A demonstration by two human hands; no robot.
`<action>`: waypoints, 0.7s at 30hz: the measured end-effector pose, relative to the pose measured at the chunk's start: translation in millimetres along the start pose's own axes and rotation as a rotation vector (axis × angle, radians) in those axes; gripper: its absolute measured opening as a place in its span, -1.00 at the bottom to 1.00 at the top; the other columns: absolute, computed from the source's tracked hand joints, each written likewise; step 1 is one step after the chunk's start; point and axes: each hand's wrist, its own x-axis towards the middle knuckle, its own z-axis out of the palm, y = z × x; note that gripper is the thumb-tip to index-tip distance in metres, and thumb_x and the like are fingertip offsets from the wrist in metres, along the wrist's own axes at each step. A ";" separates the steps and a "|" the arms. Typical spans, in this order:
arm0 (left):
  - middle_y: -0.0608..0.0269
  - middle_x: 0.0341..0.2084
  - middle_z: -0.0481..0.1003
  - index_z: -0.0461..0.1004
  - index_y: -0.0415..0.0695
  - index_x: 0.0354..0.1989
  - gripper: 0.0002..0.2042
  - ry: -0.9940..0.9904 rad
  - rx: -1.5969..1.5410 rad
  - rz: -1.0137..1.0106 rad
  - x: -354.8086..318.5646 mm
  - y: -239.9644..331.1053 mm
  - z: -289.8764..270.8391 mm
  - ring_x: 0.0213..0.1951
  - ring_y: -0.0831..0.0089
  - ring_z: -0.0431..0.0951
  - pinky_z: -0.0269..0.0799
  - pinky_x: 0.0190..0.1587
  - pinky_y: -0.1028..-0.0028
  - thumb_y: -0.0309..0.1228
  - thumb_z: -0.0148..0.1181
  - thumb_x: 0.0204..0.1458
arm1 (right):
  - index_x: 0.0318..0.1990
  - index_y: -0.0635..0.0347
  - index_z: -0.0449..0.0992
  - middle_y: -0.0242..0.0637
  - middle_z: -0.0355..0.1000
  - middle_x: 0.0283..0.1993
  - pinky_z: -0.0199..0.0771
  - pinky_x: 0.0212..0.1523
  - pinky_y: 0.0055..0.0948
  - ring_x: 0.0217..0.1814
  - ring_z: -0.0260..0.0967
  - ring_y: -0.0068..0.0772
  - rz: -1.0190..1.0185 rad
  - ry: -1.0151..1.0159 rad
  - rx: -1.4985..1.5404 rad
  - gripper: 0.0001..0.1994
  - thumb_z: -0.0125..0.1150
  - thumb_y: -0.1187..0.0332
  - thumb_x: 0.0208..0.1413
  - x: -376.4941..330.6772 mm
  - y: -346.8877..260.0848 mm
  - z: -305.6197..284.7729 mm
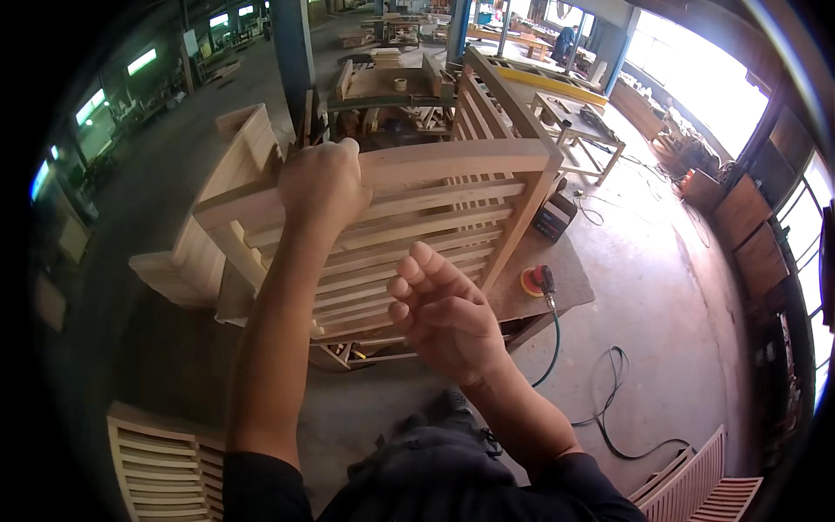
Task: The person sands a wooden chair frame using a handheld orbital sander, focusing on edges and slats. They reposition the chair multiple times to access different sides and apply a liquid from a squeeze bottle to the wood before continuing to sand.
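slatted wooden frame [417, 217] could tip off the tabletop [557, 283], since only the left hand [322, 183] fingers clamp its top rail while the right hand [448, 313] hovers, fingers loosely curled.

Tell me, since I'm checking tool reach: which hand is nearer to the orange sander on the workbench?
Right. The right hand hovers open just left of the orange sander, apart from it. The left hand is farther away, gripping the top rail of the slatted wooden frame.

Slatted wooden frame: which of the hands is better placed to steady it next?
Probably the left hand: it already grips the top rail of the slatted wooden frame. The right hand hangs open in front of the slats, holding nothing.
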 end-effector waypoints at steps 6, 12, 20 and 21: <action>0.05 -0.34 0.67 0.58 -0.08 -0.33 -0.85 0.049 0.025 0.009 0.4 -2.0 4.8 -0.20 0.01 0.70 0.60 -0.14 0.09 -0.32 0.34 -0.03 | 0.37 0.16 0.43 -0.28 0.52 0.28 0.49 0.23 -0.35 0.29 0.46 -0.32 0.033 0.009 0.041 -0.35 -0.09 0.78 0.10 3.2 7.6 -1.7; 0.08 -0.44 0.66 0.63 -0.06 -0.40 -0.96 0.184 0.021 0.067 -3.4 -11.4 12.7 -0.28 0.04 0.72 0.62 -0.24 0.12 -0.41 0.30 -0.02 | 0.23 0.18 0.50 -0.29 0.57 0.09 0.48 0.08 -0.38 0.08 0.52 -0.34 0.055 0.042 -0.041 -0.56 0.06 0.64 0.20 2.2 20.9 4.8; 0.10 -0.42 0.66 0.60 -0.08 -0.40 -0.93 0.123 -0.038 0.071 -1.9 -7.4 14.1 -0.25 0.07 0.71 0.61 -0.20 0.13 -0.42 0.32 -0.06 | -0.15 0.23 0.48 -0.39 0.27 -0.42 0.28 -0.45 -0.47 -0.46 0.27 -0.44 0.032 -0.095 -0.460 -0.77 0.33 0.28 0.22 -10.8 26.3 20.3; 0.10 -0.44 0.65 0.60 -0.09 -0.40 -0.93 0.125 -0.054 0.047 -4.4 -9.9 14.1 -0.26 0.06 0.71 0.61 -0.22 0.13 -0.43 0.33 -0.07 | -0.12 0.24 0.51 -0.39 0.27 -0.42 0.30 -0.45 -0.47 -0.45 0.28 -0.44 0.018 -0.163 -0.556 -0.74 0.35 0.26 0.20 -6.5 26.2 33.5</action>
